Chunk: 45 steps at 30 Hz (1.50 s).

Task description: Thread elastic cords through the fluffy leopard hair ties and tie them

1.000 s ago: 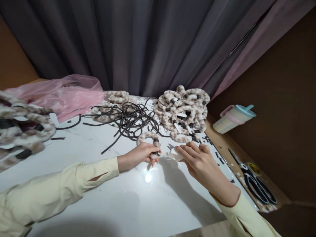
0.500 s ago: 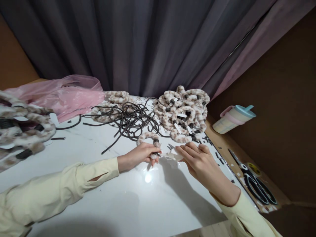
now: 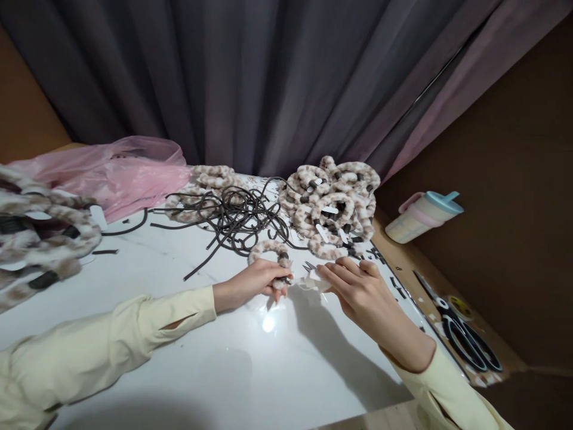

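My left hand (image 3: 264, 279) is closed around the lower right part of a fluffy, brown-spotted white ring (image 3: 264, 246) with dark bands on it. Facing it, my right hand (image 3: 358, 292) is closed on small snips, whose pointed metal blades (image 3: 308, 266) stick out past the fingertips toward the ring. A white strip (image 3: 308, 283) runs from my right fingers toward the left hand; its exact fastening at the ring is hidden. Both hands hover low over the white tabletop (image 3: 215, 364).
Behind my hands lies a tangle of dark cords (image 3: 246, 215). Fluffy rings with white tags are piled at the back right (image 3: 333, 203) and far left (image 3: 67, 227), near a pink plastic bag (image 3: 134, 167). Large scissors (image 3: 463, 334), yellow tape (image 3: 460, 307) and a lidded cup (image 3: 425, 215) are on the right.
Almost nothing differs. The white strip by my right fingertips has shifted very slightly, while both hands stay in place.
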Each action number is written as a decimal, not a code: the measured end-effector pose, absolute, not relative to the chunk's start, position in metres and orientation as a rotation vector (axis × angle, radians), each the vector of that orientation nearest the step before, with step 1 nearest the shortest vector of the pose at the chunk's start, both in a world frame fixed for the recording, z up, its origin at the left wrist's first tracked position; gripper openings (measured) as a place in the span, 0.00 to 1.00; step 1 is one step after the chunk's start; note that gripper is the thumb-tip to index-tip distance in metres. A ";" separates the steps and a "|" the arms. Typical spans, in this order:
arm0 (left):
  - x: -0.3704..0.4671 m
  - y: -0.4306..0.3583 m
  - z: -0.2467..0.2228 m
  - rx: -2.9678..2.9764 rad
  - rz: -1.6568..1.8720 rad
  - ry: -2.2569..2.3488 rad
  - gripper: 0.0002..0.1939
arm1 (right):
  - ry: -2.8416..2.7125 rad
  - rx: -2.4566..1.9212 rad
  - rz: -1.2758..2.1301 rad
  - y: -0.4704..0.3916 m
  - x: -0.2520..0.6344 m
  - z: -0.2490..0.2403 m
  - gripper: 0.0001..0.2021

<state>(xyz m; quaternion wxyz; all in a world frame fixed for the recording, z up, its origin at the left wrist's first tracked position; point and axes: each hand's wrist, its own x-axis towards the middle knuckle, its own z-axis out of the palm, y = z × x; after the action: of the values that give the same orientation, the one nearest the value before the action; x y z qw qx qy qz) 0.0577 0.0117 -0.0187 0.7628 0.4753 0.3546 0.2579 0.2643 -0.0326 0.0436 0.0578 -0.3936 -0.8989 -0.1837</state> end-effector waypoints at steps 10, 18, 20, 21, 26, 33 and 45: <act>0.058 0.011 -0.020 1.041 0.562 0.772 0.14 | -2.741 -1.182 -0.551 -0.032 0.262 0.047 0.14; 0.058 0.012 -0.018 1.032 0.569 0.784 0.13 | -2.735 -1.196 -0.540 -0.033 0.264 0.048 0.13; 0.058 0.012 -0.017 1.030 0.571 0.787 0.13 | -2.736 -1.204 -0.541 -0.034 0.265 0.049 0.12; 0.059 0.012 -0.017 1.029 0.570 0.788 0.13 | -2.732 -1.208 -0.544 -0.034 0.266 0.049 0.12; 0.059 0.011 -0.019 1.034 0.568 0.781 0.13 | -2.716 -1.202 -0.567 -0.033 0.264 0.049 0.12; 0.058 0.012 -0.019 1.030 0.571 0.774 0.13 | -2.722 -1.173 -0.566 -0.032 0.261 0.049 0.12; 0.059 0.011 -0.019 1.033 0.565 0.802 0.12 | -2.680 -1.192 -0.515 -0.031 0.265 0.045 0.11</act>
<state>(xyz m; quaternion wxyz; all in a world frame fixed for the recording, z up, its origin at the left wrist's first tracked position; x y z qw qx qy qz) 0.0586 0.0113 -0.0191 0.7571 0.4737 0.3678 0.2592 0.2654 -0.0306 0.0448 0.0817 -0.3988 -0.8970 -0.1722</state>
